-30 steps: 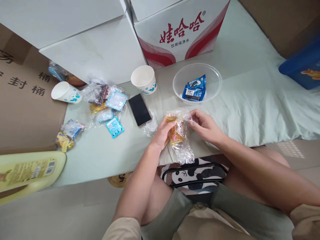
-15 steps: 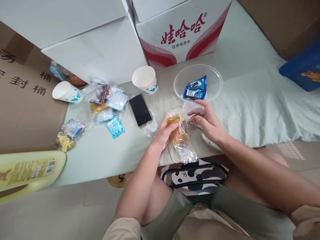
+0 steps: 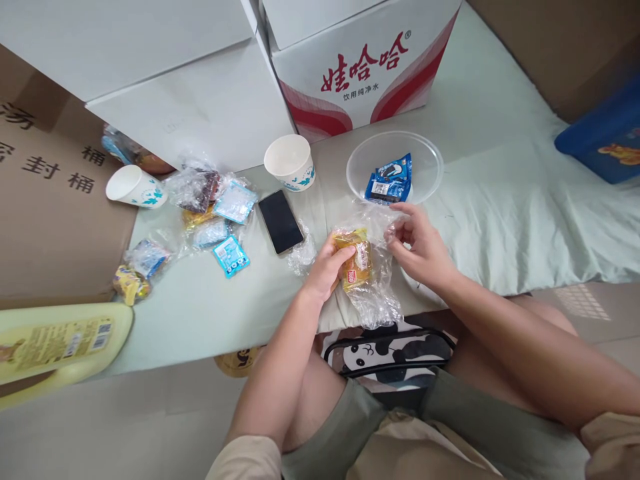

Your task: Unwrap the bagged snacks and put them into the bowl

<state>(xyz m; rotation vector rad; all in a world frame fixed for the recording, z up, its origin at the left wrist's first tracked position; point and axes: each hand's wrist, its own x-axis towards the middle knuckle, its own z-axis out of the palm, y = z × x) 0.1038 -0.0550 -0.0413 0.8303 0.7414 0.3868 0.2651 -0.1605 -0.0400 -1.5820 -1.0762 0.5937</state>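
Observation:
My left hand [image 3: 329, 265] is closed around a yellow snack packet [image 3: 357, 259], thumb on top of its wrapper. Clear plastic wrap [image 3: 376, 299] lies around the packet and hangs over the front edge. My right hand [image 3: 416, 241] pinches the right side of that clear wrap between thumb and fingers, holding it out from the packet. Just beyond my right hand, two or so blue packets [image 3: 389, 181] rest in a clear round plastic bowl [image 3: 434, 167].
A black phone [image 3: 281, 221] lies left of my hands. Two paper cups [image 3: 289, 162], wrapped snacks [image 3: 200, 193] and a blue-white packet [image 3: 231, 256] are farther left. A white and red carton [image 3: 370, 80] stands behind; a yellow jug [image 3: 65, 340] is at the near left.
My right hand has closed on the clear wrap and drawn it to the right. More of the yellow packet's face now shows. My left hand keeps its hold.

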